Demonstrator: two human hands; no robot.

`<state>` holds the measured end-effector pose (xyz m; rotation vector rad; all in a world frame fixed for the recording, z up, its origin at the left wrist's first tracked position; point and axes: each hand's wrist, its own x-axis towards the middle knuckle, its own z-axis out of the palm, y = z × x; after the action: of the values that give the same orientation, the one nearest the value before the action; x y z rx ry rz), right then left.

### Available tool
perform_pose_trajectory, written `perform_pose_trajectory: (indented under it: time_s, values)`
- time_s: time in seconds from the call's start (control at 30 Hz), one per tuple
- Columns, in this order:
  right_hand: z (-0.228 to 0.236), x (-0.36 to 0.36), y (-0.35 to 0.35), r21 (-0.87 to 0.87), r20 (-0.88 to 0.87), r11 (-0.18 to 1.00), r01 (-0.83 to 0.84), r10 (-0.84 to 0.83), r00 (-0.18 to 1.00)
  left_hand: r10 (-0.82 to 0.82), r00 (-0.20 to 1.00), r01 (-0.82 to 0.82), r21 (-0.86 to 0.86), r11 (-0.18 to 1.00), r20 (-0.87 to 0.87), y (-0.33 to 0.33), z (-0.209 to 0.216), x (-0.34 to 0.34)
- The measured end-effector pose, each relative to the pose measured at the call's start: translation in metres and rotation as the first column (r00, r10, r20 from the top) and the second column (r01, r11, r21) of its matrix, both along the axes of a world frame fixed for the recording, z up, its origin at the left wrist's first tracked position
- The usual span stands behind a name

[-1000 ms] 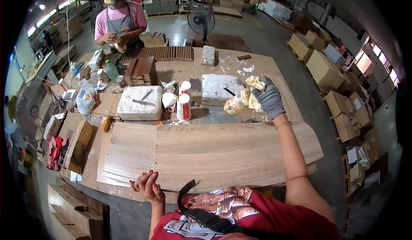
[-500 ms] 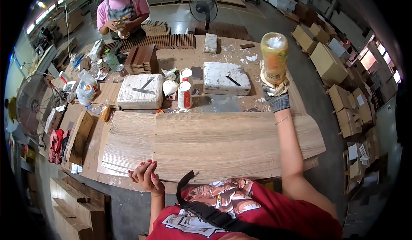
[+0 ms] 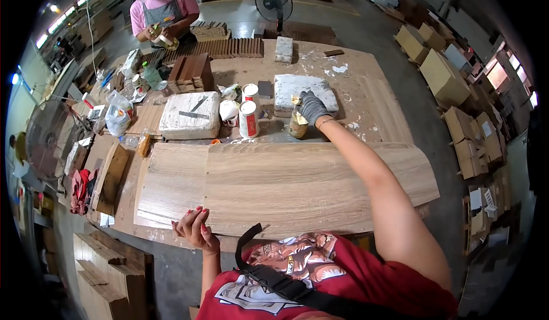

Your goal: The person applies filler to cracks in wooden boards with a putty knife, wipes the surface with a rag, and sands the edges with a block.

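Presently the knit-gloved right hand [image 3: 313,108] is gripping a rounded bottle [image 3: 298,127] just beyond the wood-grained board [image 3: 309,188], while the bare left hand [image 3: 197,229] is hanging loosely half-curled near its front edge.

Gloved right hand [image 3: 313,107] stretched forward, left fingers [image 3: 190,221] loosely curled

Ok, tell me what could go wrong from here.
The grey-gloved right hand holds a brownish bottle near the far edge of the pale wood-grain board; any drips could mark it. Swung left, the bottle might knock the nearer white-and-red cylindrical container. The loose black strap could snag on the board's near edge.
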<state>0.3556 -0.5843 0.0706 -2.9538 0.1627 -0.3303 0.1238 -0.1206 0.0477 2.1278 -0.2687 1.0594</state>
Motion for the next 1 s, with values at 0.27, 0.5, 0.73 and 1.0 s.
perform_pose_trajectory:
  time_s: [0.27,0.5,0.73,1.0]
  values:
    - [-0.016,0.002,-0.026,0.005,0.046,0.996,0.088,-0.088,0.995,-0.025,0.998,0.026,0.019,0.999,-0.054,0.001,0.012,-0.002]
    - [0.093,-0.028,0.035,-0.104,0.200,0.988,0.115,-0.093,0.975,0.096,0.988,-0.104,-0.054,0.993,-0.122,0.010,0.037,-0.034]
    - [0.088,-0.055,0.250,0.448,0.120,0.756,-0.478,0.479,0.869,-0.597,0.482,-0.024,-0.690,0.723,-0.641,0.021,0.032,-0.041]
    - [0.040,-0.154,0.304,0.209,0.136,0.689,-0.694,0.682,0.718,-0.804,0.344,-0.091,-0.869,0.486,-0.485,0.028,0.021,-0.040]
